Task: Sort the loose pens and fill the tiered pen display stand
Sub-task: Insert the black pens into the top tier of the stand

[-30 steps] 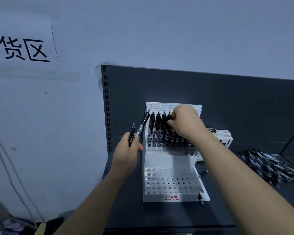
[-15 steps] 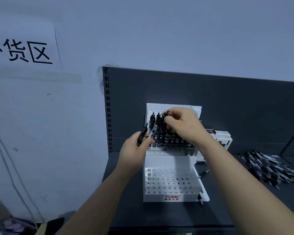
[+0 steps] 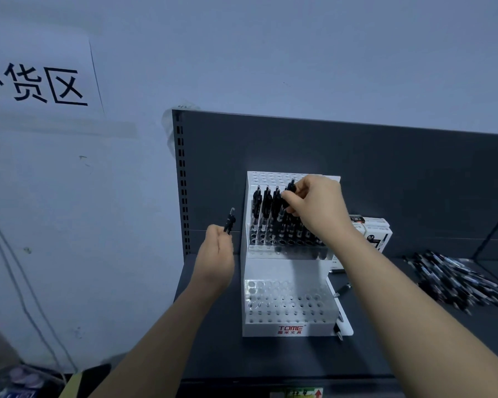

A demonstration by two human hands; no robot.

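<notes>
Gripping a single black pen (image 3: 230, 223) in the curled left hand (image 3: 214, 254), just left of the white tiered stand (image 3: 288, 330) and not touching it; long axis near vertical, clip end up, lower end buried in the fist. Pinching a second black pen (image 3: 288, 193) in the right hand (image 3: 314, 209), fingertips closed on its top end, over the upper tier; long axis steep, top leaning right, lower end pointing down and lost among the row. Standing alongside in that tier: upright pens (image 3: 259, 214), clips up, tips down in the holes. Set on a dark shelf (image 3: 213, 354), stand front facing the camera. Well right of the stand: loose pen pile (image 3: 457, 280), axes in mixed directions. Just right of the stand base: stray pen (image 3: 342, 290), lying diagonal. Behind the stand's right side: pen boxes (image 3: 378, 234).
</notes>
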